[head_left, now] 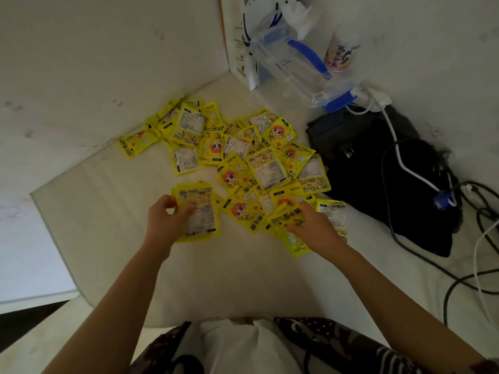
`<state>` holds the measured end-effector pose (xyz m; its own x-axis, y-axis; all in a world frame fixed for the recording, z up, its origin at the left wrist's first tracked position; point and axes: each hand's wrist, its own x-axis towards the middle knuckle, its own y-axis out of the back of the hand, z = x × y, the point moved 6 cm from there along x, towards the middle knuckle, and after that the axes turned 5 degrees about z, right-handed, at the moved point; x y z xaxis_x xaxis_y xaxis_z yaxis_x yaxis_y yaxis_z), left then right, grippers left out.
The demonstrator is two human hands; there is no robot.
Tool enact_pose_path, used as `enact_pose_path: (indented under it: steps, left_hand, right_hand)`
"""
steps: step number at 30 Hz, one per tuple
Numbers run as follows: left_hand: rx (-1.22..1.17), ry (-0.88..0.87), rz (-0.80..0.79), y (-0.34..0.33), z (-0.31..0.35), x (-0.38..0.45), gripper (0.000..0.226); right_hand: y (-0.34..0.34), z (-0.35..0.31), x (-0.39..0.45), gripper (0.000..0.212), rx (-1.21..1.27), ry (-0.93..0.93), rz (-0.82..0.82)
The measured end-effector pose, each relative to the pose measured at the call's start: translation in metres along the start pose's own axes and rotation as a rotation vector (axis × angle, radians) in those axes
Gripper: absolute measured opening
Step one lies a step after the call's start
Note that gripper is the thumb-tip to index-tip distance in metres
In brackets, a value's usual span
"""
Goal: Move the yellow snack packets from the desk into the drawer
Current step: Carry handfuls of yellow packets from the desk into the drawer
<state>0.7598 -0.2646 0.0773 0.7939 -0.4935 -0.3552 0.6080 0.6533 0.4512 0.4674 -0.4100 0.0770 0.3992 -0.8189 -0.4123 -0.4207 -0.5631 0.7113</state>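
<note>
Fig. Gathering step, head view. Yellow snack packets (229, 149) lie in a loose, overlapping heap on the white desk (108, 225), spread from the back-left corner toward the centre, w/ the right fringe touching a black bag (378, 184). None appear stowed yet; the drawer is not in view.

Left hand (167, 220): fingers curled round a small stack of packets (201, 211), thumb on top, stack pressed together and held at the near-left margin of the heap. Right hand (316, 228): fingertips pinching one or two packets (286, 220) at the near-right margin; exact count cannot be told, since packets overlap beneath the palm.

Back-right corner of desk: clear plastic container (297, 63) w/ blue clips, a cup (341, 54), a paper bag (237, 36). Cables (405, 163) trail over the black bag and along the right edge.

Judged step: collecting, approx. early; most of the heap remains. Next move calls for merging the right-hand packets onto the left-hand stack, squaring it so slick wrappers don't slide apart, then carrying it to the drawer. Risk: packets slipping from a loose bundle; right-side strays lie near the cables.
</note>
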Motion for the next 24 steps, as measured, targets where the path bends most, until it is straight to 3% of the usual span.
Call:
enact_pose_path:
  steps: [4, 10, 18, 24]
  left_hand:
    - [-0.143, 0.097, -0.012, -0.011, -0.017, -0.028, 0.016]
    - [-0.222, 0.180, -0.113, -0.029, -0.038, -0.061, 0.010]
    - [-0.141, 0.128, -0.303, -0.017, -0.064, -0.089, 0.009]
    - [-0.033, 0.049, -0.364, 0.022, -0.089, -0.108, 0.017]
  right_hand:
    - [0.012, -0.003, -0.014, 0.035, 0.267, -0.028, 0.104]
    - [0.004, 0.001, -0.054, 0.037, 0.388, -0.111, 0.233]
    - [-0.049, 0.014, -0.129, 0.035, 0.488, -0.355, 0.376]
    - [-0.101, 0.007, -0.208, 0.032, 0.698, -0.547, 0.519]
